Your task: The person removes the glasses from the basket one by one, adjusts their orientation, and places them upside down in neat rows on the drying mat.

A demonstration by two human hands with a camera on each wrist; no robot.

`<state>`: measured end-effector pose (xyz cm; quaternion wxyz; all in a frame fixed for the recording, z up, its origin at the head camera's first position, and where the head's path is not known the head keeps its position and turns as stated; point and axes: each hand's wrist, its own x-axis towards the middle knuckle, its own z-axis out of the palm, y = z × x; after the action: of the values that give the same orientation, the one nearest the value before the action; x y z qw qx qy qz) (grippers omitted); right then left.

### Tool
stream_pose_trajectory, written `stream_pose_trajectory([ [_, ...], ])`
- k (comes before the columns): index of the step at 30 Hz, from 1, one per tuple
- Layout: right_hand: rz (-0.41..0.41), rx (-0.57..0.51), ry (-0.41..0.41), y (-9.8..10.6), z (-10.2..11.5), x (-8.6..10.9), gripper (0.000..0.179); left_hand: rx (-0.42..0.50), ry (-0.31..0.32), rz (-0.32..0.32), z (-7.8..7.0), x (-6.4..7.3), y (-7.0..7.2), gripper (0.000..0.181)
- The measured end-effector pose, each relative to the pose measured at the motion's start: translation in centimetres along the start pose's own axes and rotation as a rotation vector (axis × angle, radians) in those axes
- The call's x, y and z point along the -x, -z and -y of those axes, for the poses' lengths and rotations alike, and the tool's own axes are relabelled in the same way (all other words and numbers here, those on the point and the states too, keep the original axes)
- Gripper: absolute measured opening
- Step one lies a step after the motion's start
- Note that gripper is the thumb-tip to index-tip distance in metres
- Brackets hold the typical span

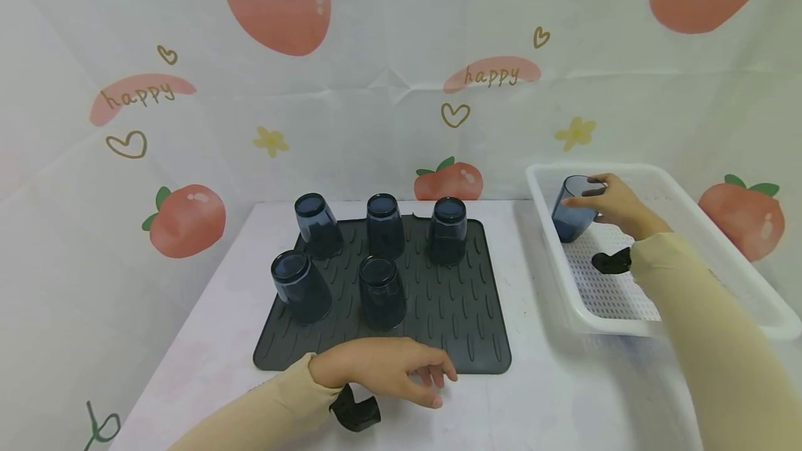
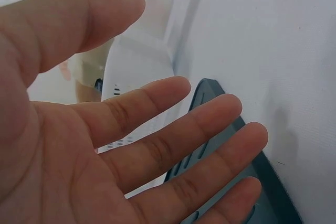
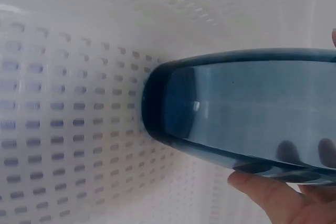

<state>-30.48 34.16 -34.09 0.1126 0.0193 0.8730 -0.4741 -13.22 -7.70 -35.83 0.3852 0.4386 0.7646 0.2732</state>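
Note:
Inside the white basket, my right hand holds a clear blue drinking glass near its rim, thumb on one side and fingers on the other. The glass stands mouth up, leaning slightly, by the basket's left wall. In the right wrist view, the dark thick base of the glass is close over the perforated floor. My left hand hovers by the front edge of the dark drying mat, its fingers relaxed and spread, holding nothing.
Several blue glasses stand upside down on the mat: three in the back row, including one glass at right, and two nearer, a left glass and a middle glass. A printed cloth hangs behind the white table.

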Motion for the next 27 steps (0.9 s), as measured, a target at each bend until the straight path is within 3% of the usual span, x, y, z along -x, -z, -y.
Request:
stream_pose_trajectory([
  [14,0.059,0.108,-0.022,1.4,0.4,2.1,0.101,0.000,-0.002,0.001,0.2,-0.2,-0.1,0.035],
  [27,-0.022,0.104,-0.039,2.2,1.3,3.4,0.102,-0.002,-0.005,0.009,0.4,-0.4,-0.1,0.035],
])
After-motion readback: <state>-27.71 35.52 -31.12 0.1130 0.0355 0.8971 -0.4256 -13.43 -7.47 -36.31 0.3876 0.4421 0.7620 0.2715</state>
